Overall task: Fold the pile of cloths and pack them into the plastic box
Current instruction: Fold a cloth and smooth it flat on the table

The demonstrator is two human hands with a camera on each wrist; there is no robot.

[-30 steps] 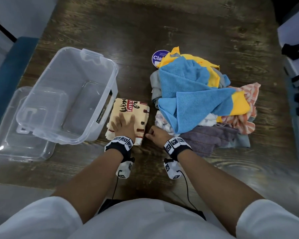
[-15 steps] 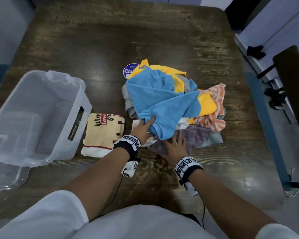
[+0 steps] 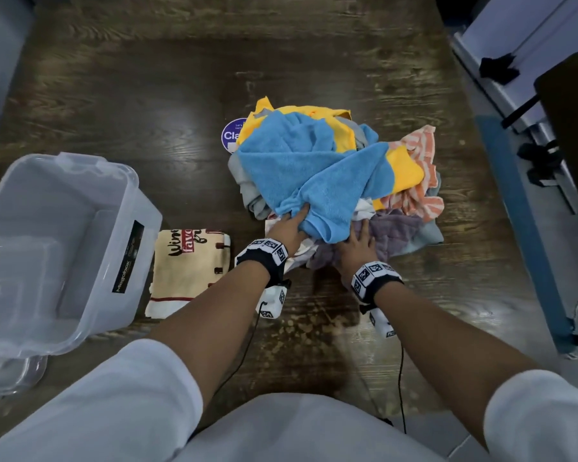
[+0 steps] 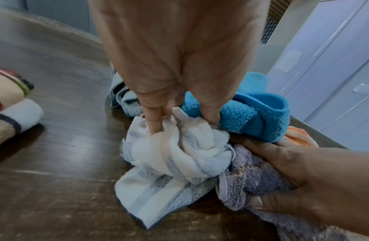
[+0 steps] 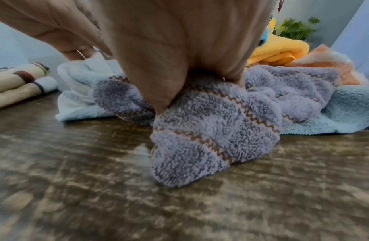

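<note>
On the counter point(image 3: 141, 105), at the near side of the pile of cloths point(image 3: 327, 168), the left grip point(image 3: 289, 228) curls its fingers into a white striped cloth point(image 4: 179, 156), and the right grip point(image 3: 357, 246) pinches a purple cloth point(image 5: 210, 130). One folded cloth point(image 3: 187, 265) lies just beside the plastic box point(image 3: 124, 261) at the left edge.

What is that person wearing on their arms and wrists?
White short sleeves. Each wrist has a black band covered in white blocks with black square patterns, a small white camera underneath, and a thin black cable trailing back.
</note>
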